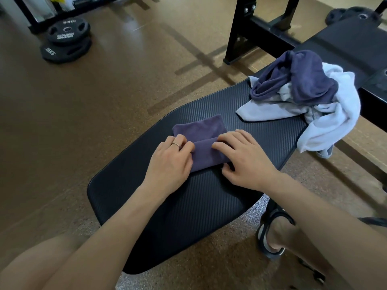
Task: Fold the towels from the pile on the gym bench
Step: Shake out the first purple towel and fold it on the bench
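Purple terry towel [204,141], folded rectangle

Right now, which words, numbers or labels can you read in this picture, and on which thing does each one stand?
"10KG": upper weight plate, raised lettering, seen upside down.
"15KG": lower weight plate, on its rim, also turned.
Brand line on the upper weight plate: too blurred to read.
Towels, bench, sandal: no text visible.
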Available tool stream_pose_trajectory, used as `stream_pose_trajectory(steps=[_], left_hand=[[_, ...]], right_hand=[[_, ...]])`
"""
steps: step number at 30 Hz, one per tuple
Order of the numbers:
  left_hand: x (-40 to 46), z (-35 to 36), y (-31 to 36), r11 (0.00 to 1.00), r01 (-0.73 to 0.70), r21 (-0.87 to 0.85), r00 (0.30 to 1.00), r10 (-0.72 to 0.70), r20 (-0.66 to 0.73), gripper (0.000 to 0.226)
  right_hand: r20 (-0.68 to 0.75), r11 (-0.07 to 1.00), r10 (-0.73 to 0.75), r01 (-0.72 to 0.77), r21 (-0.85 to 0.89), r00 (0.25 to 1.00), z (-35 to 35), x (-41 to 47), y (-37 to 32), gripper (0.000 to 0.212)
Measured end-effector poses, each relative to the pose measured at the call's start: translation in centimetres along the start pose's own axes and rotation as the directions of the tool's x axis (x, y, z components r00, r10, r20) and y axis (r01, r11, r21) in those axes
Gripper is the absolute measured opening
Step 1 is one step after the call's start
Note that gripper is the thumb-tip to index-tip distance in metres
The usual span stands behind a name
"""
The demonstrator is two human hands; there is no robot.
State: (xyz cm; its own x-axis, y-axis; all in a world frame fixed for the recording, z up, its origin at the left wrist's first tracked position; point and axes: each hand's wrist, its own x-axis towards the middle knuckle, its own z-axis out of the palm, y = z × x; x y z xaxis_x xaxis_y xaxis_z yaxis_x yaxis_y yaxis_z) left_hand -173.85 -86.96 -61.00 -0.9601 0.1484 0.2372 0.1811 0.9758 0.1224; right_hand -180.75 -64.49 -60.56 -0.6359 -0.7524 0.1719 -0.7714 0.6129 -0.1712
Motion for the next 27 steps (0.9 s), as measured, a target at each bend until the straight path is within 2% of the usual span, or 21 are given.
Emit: stream_pose_trajectory(steps=[2,5,8,11,13,15,17,20,23,27], left_hand=[[0.0,-0.6,-0.2,0.998,0.038,-0.041,0.996,-0.034,0.076,0.034],[-0.2,-0.8,-0.5,1.000,0.026,0.002,0.982,-0.026,0.187,0.054],[-0.2,-0.7,-0.4,0.999,0.046,-0.024,0.988,-0.042,0.150,0.045],[0.3,-1.5,-0.6,0.981,0.115,-0.159,0.992,-0.105,0.066,0.032],[0.5,-1.9,-1.0,0.940,0.199,-0.278,0.979,-0.179,0.096,0.024],[0.6,-2.1,-1.1,0.872,0.324,-0.367,0.944,-0.276,0.179,0.016],[0.6,-1.9,-1.2,0.802,0.442,-0.403,0.895,-0.363,0.258,0.013],[0.7,-1.5,-1.0,0.734,0.541,-0.411,0.840,-0.440,0.319,0.017],[0.7,-1.4,-0.8,0.737,0.562,-0.375,0.824,-0.457,0.337,0.018],[0.4,-1.0,-0.3,0.789,0.528,-0.315,0.841,-0.433,0.324,0.011]], right_hand=[[0.080,0.999,0.036,-0.035,-0.016,0.996,0.3,0.1,0.4,0.059],[0.090,0.998,0.059,-0.059,-0.005,0.994,0.3,0.6,0.6,0.060],[0.025,0.993,0.085,-0.087,0.085,0.996,0.1,1.1,0.5,0.051],[-0.066,0.926,0.220,-0.188,0.327,0.973,-0.6,1.5,0.5,0.041],[-0.052,0.838,0.324,-0.260,0.480,0.945,-1.0,1.6,0.5,0.033],[-0.004,0.780,0.373,-0.311,0.543,0.928,-0.9,1.7,0.4,0.025],[0.066,0.725,0.417,-0.375,0.578,0.906,-0.6,1.8,0.4,0.019],[0.156,0.661,0.469,-0.463,0.590,0.869,-0.1,1.9,0.5,0.020],[0.155,0.686,0.475,-0.475,0.551,0.866,0.4,1.9,0.5,0.030],[0.148,0.733,0.445,-0.454,0.506,0.883,1.0,1.7,0.4,0.020]])
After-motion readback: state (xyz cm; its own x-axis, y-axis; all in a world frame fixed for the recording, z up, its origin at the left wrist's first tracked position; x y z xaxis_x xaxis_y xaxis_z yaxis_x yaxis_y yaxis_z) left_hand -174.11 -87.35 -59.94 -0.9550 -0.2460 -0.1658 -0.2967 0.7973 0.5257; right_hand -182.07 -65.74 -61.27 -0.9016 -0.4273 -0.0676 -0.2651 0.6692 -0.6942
